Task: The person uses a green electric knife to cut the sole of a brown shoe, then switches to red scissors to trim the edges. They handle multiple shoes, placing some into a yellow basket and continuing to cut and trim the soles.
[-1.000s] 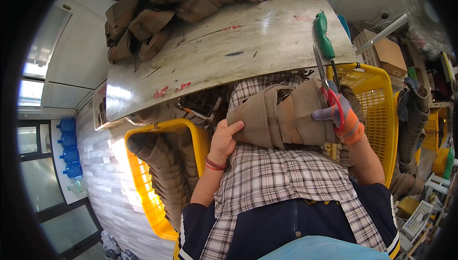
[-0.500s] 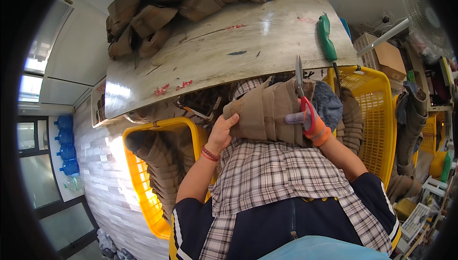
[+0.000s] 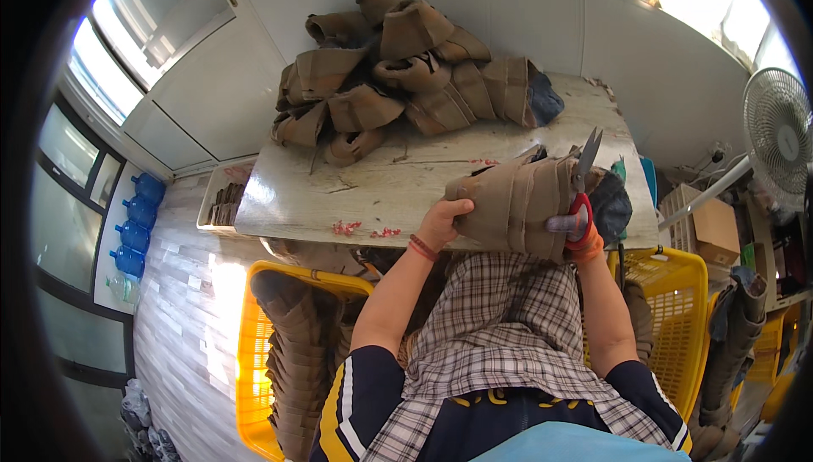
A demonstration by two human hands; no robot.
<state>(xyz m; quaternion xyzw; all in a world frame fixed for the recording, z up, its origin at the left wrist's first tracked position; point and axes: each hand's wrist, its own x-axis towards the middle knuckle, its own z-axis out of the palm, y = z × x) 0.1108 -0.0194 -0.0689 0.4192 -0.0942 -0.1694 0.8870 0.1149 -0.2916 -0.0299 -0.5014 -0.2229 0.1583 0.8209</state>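
Just above the table's near edge I hold a stack of nested brown tube-shaped pieces (image 3: 512,208), like boot shafts. A dark blue fuzzy lining shows at its right end. My left hand (image 3: 442,221) grips the left end, thumb on top and fingers beneath. My right hand (image 3: 584,246), in an orange glove with greyish finger parts, supports the other end. It also holds red-handled scissors (image 3: 582,208), whose blades point up and away, slightly parted. The stack hides some of the right fingers.
More brown pieces (image 3: 415,34) are heaped at the back of the pale wooden table (image 3: 279,204). Yellow baskets (image 3: 246,360) with nested pieces stand left and right of my legs. A green-handled tool (image 3: 621,170) lies partly hidden behind the stack. A fan (image 3: 779,119) stands far right.
Both hands have moved forward with the stack, from over my lap to over the table's near edge, and the scissors came along. My view has tilted up, showing more table and wall.
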